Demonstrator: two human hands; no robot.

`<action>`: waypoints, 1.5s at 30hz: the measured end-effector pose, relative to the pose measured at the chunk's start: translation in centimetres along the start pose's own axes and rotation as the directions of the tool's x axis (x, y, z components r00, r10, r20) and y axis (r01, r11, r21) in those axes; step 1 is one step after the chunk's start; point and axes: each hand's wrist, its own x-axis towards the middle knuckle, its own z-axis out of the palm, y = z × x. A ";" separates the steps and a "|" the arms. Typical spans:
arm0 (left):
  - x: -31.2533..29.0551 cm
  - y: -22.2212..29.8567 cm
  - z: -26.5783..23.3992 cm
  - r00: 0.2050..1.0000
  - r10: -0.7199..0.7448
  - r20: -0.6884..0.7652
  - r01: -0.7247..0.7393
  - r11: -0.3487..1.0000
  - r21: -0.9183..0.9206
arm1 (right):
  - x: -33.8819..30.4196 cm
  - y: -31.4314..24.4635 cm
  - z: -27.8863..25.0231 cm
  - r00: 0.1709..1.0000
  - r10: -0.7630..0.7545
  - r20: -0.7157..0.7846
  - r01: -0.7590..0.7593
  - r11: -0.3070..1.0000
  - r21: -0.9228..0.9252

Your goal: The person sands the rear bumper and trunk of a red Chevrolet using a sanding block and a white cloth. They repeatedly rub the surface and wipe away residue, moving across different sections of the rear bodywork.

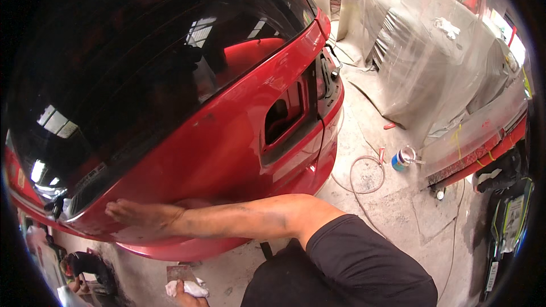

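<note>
My right hand point(139, 215) lies flat with its fingers stretched out against the lower left part of a red car tailgate point(213, 153). The arm reaches across from the right, in front of the panel. Near the lower edge, my left hand point(187, 297) grips a crumpled white cloth point(194, 289) and a flat brownish plate point(176, 273); part of this hand is cut off by the frame. Dark rear glass point(142, 51) fills the area above the panel. A recessed opening point(283, 112) shows on the tailgate's right side, beside the exposed lamp recess point(325, 79).
A vehicle under clear plastic sheeting point(421, 62) stands at the right. On the concrete floor are a blue and white can point(402, 158) and a looped hose point(354, 182). Another person point(88, 270) is bent low at the lower left. A wiper pivot point(54, 207) protrudes at the glass edge.
</note>
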 end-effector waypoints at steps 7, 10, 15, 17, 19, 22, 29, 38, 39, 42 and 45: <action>-0.7 -3.1 -6.8 0.997 0.073 0.001 -0.073 0.995 0.064 | -10.6 -7.5 -5.3 0.828 -0.034 0.560 -0.264 0.858 0.441; -0.2 -8.2 -12.2 0.999 -0.042 -0.034 0.045 0.993 0.112 | -14.1 -5.0 -12.5 0.758 -0.279 0.590 -0.333 0.612 0.717; -5.6 -10.9 -14.6 0.981 -0.191 -0.026 0.193 0.975 0.113 | -7.5 9.1 -13.1 0.854 0.282 0.437 -0.462 0.798 0.388; -7.2 -11.3 -14.5 0.983 -0.181 -0.029 0.183 0.977 0.108 | -7.9 16.3 -11.0 0.875 0.321 0.361 -0.407 0.893 0.193; -8.5 -12.3 -15.3 0.989 -0.140 -0.051 0.145 0.985 0.097 | -11.0 20.4 -10.8 0.889 0.220 0.401 -0.293 0.947 0.130; -10.4 -14.0 -15.9 0.998 -0.061 -0.015 0.062 0.996 0.069 | -15.6 22.7 -11.5 0.854 0.390 0.345 -0.440 0.895 0.077; -17.9 -11.0 -8.4 0.997 -0.073 0.029 0.076 0.989 -0.124 | -14.9 23.8 -12.7 0.817 0.553 0.161 -0.576 0.794 0.195; -16.1 3.2 22.4 0.792 0.437 0.427 -0.445 0.891 -0.087 | -13.5 18.2 -17.8 0.989 -0.127 0.071 0.001 0.490 0.872; -15.0 4.0 24.7 0.782 0.423 0.458 -0.436 0.896 -0.083 | -14.4 16.5 -17.4 0.986 -0.097 0.135 -0.071 0.487 0.870; -13.4 6.1 28.2 0.772 0.437 0.462 -0.444 0.890 -0.101 | -14.0 15.6 -15.7 0.979 -0.002 0.204 -0.175 0.504 0.846; -12.8 6.6 29.3 0.774 0.468 0.426 -0.456 0.879 -0.136 | -13.3 16.6 -14.0 0.981 0.011 0.194 -0.173 0.507 0.844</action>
